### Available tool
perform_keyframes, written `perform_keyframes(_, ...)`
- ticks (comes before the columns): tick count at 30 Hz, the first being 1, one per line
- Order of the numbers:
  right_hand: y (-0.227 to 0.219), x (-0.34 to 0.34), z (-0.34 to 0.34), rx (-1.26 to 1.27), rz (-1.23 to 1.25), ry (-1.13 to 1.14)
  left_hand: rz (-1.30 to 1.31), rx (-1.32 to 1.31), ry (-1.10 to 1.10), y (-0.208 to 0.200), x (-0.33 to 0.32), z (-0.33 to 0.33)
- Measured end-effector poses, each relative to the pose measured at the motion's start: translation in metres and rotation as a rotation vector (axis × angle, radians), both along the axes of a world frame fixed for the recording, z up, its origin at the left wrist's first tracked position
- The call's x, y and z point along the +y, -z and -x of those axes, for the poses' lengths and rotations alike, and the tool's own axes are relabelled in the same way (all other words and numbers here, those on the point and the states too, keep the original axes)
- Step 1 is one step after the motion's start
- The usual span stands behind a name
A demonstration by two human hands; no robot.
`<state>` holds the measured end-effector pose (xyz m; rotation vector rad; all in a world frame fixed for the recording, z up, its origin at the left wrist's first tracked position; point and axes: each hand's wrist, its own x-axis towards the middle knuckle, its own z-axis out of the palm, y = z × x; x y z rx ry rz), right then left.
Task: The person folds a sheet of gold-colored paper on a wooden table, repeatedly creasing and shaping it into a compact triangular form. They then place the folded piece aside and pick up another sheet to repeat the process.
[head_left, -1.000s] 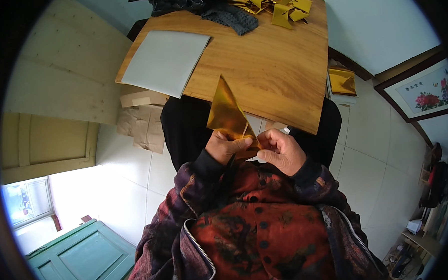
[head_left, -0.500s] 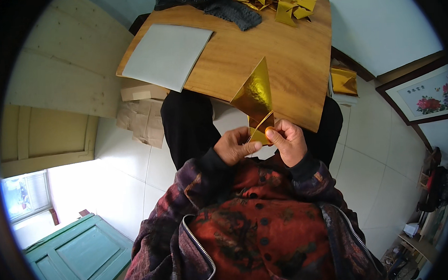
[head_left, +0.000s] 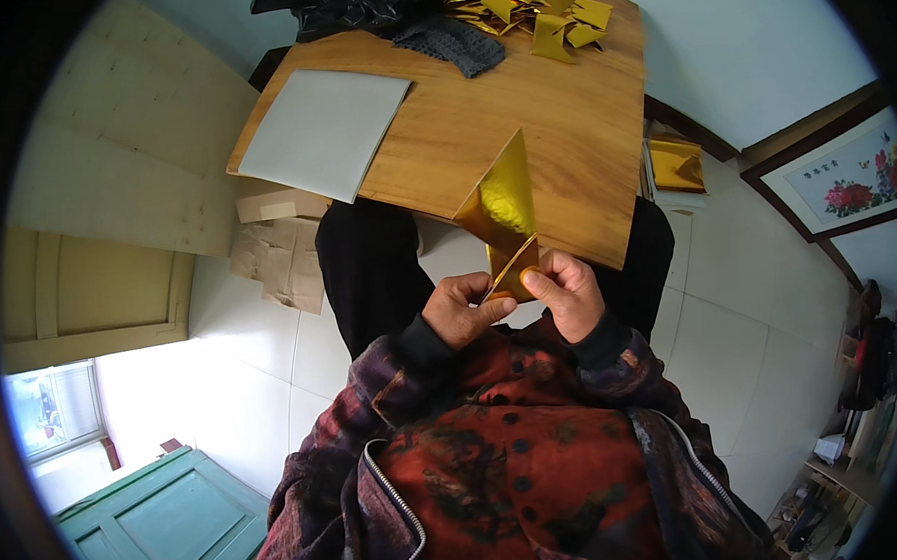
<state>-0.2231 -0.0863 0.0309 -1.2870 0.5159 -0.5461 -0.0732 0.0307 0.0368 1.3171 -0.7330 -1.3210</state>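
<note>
A sheet of shiny gold foil paper [head_left: 507, 199], partly folded, is held up in front of my chest at the table's near edge. Its upper part stands as a pointed triangle, with a narrower folded strip below. My left hand [head_left: 462, 309] pinches the lower left of the strip between thumb and fingers. On the other side, my right hand [head_left: 567, 293] grips the lower right edge, its thumb lying on the paper. Some fingertips are hidden behind the foil.
Several folded gold foil pieces [head_left: 532, 11] are heaped at the table's far side, beside a dark grey cloth [head_left: 450, 45] and a black plastic bag [head_left: 357, 9]. A pale grey sheet [head_left: 324, 130] lies left on the wooden table [head_left: 462, 129]. Gold paper [head_left: 676, 163] is stacked to the right.
Both hands keep their hold on the gold foil paper, and its lower fold looks slightly shifted between them. The whole view has moved a little, setting the table lower and further left.
</note>
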Motion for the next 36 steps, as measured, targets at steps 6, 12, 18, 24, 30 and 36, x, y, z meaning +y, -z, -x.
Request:
perform_keyframes(6,-0.001,-0.001,0.0,0.025,-0.035,-0.058,-0.003,0.111,0.018,-0.001,0.001,-0.002)
perform_keyframes(12,-0.005,0.003,-0.004,-0.055,-0.32,-0.091,0.01,0.037,0.012,0.0,0.0,0.001)
perform_keyframes(18,-0.002,0.0,-0.003,-0.004,-0.178,-0.067,0.01,0.01,0.105,0.003,0.001,-0.003)
perform_keyframes(24,0.001,0.002,-0.005,-0.02,-0.054,-0.026,0.041,0.098,0.03,0.007,-0.003,0.003)
perform_keyframes(30,0.003,0.004,-0.008,-0.043,-0.106,-0.045,0.003,0.09,-0.001,0.012,0.0,-0.001)
perform_keyframes(36,0.007,0.002,-0.009,0.005,0.078,0.022,0.036,0.142,-0.026,0.014,-0.002,0.002)
